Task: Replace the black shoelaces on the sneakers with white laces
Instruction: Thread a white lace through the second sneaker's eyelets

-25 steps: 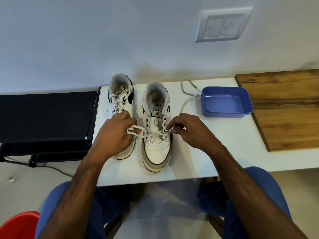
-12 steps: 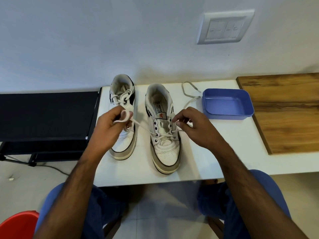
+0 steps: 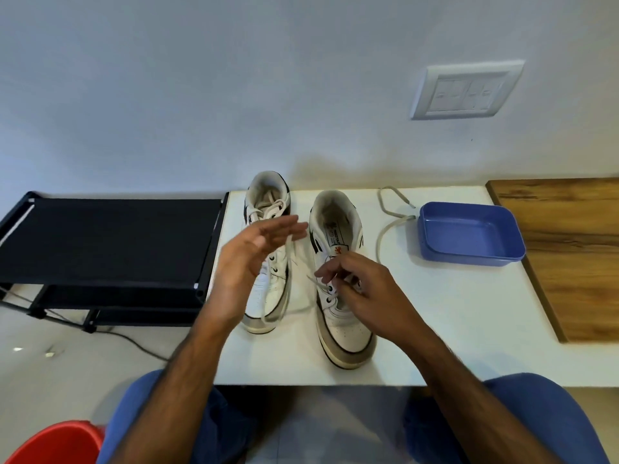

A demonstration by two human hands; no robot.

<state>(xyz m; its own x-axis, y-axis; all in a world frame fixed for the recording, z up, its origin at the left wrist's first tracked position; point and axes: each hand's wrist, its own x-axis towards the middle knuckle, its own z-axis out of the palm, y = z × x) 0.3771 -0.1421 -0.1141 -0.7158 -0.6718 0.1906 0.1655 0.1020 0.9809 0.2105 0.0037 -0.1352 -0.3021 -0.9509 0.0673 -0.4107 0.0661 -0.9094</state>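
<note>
- Your left hand (image 3: 249, 262) was spread flat, fingers straight; white lace (image 3: 287, 259) draped off it, beside right sneaker (image 3: 338, 279).
- Your right hand (image 3: 363, 289) curled over the eyelets; grip unclear.
- Should've kept lace taut, untwisted.

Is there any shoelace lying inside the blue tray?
No, the blue tray holds nothing visible; the loose lace lies on the white table beside it.

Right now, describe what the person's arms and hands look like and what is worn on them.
Both forearms are bare: no sleeves in view, no gloves, no watch, rings or bands visible on the left hand or the right hand. Blue trousers cover the legs below.
</note>
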